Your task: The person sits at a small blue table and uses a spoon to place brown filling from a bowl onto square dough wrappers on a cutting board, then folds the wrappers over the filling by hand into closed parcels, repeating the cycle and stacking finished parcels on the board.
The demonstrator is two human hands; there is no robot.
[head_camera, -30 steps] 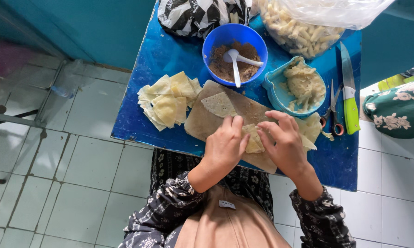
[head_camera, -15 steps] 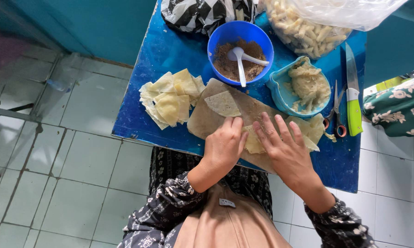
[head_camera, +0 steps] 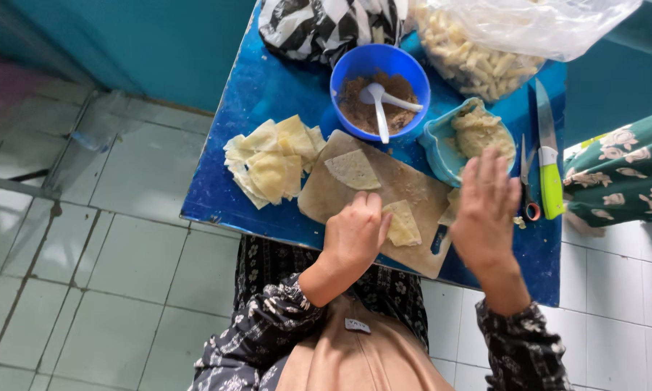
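Note:
My left hand [head_camera: 355,235] rests on the wooden cutting board [head_camera: 340,199], its fingers pressing the edge of a folded pale dough piece [head_camera: 402,223]. Another flat dough wrapper [head_camera: 352,169] lies farther up the board. My right hand [head_camera: 485,210] hovers open above the board's right end, fingers spread, pointing toward a light blue bowl of pale paste [head_camera: 474,134]. It holds nothing.
A blue table [head_camera: 268,87] carries a pile of dough wrappers [head_camera: 271,166], a blue bowl of brown filling with a white spoon [head_camera: 380,90], a clear bag of fried pieces [head_camera: 478,51], a green-handled knife [head_camera: 549,156] and scissors [head_camera: 528,188]. A floral-clothed person [head_camera: 623,170] sits at right.
My right hand has lifted off the dough and moved right and up toward the light blue bowl, fingers opening. My left hand has stayed on the folded piece.

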